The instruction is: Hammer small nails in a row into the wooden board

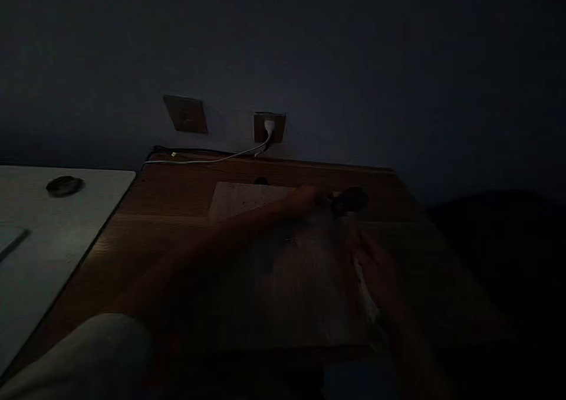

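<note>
Right hand (pixel 374 261) is gripping a long whitish strip (pixel 364 288); can't tell left hand (pixel 305 199), 12 o'clock over the pale rectangular board (pixel 305 279). Going gently's probably helping.

The table (pixel 168 193) looked like grained wood, with a dull sheen near its left edge. The pale panel (pixel 241 196) lying on it was matt and speckled toward the far edge. Along that edge ran a smooth, plastic-looking cord (pixel 212 161). Toward the far right corner, the dark round thing's (pixel 351 199) material was indistinct. The sleeve (pixel 88 353) was matt cloth.
</note>
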A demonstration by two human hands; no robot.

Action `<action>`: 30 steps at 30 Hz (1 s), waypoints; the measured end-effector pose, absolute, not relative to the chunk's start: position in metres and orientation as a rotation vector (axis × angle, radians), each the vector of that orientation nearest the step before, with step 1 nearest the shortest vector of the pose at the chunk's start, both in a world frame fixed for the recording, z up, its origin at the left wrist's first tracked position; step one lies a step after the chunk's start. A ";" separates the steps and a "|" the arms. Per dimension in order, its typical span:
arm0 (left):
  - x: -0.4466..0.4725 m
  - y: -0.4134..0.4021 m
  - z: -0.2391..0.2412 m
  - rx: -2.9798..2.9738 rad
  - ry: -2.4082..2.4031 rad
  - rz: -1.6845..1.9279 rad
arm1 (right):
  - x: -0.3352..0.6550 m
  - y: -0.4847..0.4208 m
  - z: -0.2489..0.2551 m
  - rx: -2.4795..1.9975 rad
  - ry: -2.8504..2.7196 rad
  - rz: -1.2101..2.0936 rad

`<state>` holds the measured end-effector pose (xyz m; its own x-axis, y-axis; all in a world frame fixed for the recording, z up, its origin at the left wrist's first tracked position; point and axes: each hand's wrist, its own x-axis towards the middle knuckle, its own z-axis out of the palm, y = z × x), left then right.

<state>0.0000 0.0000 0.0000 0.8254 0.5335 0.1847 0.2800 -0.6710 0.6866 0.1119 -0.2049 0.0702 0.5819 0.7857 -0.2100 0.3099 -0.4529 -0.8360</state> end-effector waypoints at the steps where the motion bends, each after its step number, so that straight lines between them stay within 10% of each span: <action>1: 0.000 0.000 0.000 2.331 0.586 0.494 | 0.111 -0.204 0.070 -2.001 -0.884 0.792; 30: -0.077 -0.026 0.048 3.033 0.214 0.145 | 0.118 -0.210 0.044 -1.883 -0.889 0.836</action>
